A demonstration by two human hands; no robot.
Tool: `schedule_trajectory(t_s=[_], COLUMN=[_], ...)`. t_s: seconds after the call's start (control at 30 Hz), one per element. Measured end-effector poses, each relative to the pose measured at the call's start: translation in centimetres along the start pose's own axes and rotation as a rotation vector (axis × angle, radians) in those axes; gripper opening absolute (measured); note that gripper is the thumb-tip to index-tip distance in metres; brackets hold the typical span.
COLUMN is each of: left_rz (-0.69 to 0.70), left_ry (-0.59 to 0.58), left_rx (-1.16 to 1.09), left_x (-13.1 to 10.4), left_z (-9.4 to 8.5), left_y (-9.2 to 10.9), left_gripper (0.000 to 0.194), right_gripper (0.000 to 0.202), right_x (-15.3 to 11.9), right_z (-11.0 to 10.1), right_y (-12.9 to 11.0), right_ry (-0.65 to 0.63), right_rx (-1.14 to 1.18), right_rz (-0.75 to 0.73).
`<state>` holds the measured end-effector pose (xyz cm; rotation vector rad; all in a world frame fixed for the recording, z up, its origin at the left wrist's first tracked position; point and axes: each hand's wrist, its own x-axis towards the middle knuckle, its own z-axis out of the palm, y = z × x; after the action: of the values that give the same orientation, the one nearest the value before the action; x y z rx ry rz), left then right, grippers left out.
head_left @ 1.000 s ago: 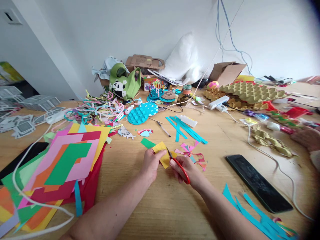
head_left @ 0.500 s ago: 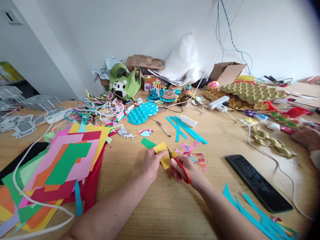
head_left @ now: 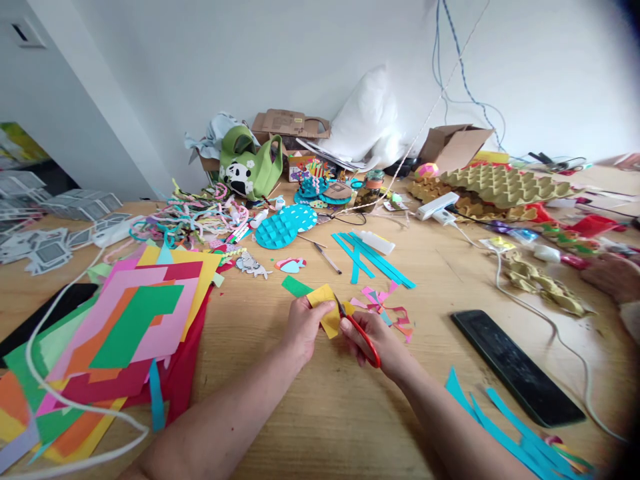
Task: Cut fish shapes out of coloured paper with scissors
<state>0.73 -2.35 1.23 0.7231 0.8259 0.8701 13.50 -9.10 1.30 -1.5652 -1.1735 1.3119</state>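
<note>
Between the fingers and thumb of my left hand is a small piece of yellow paper. My right hand grips red-handled scissors, whose blades lie against the paper's right edge. Just beyond my left hand rests a green paper piece. Pink, red and blue paper scraps are scattered behind my right hand. Farther back are crossed blue paper strips, a pen and a fish-like paper cutout.
Coloured paper sheets are piled at left under a white cable. At right lie a phone and more blue strips. Another person's hand rests at the right edge. Egg cartons and a green panda bag stand behind.
</note>
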Motion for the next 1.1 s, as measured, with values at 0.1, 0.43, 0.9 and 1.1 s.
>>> schedule_trajectory(t_s=[0.1,0.43,0.9,1.1], left_rz=[-0.008,0.02,-0.003,-0.004], left_ry=[-0.002,-0.039,-0.1,-0.131], left_rx=[-0.01,0.014,0.038,0.075], left_x=[-0.01,0.38,0.64,0.77], left_z=[0.08,-0.32,-0.55,-0.77], left_y=[0.13,-0.25,-0.09,0.14], left_gripper=[0.021,0.022,0.021,0.022], right_gripper=[0.055,0.057,0.057,0.051], right_x=[0.09,0.1,0.0,0.23], right_z=[-0.04,-0.08,-0.52,-0.84], right_y=[0.11,0.23,-0.09,0.33], right_ry=[-0.001,0.007,-0.022,-0.044], right_rx=[0.001,-0.023,-0.058,-0.038], right_rz=[-0.005,0.002,-0.029,-0.046])
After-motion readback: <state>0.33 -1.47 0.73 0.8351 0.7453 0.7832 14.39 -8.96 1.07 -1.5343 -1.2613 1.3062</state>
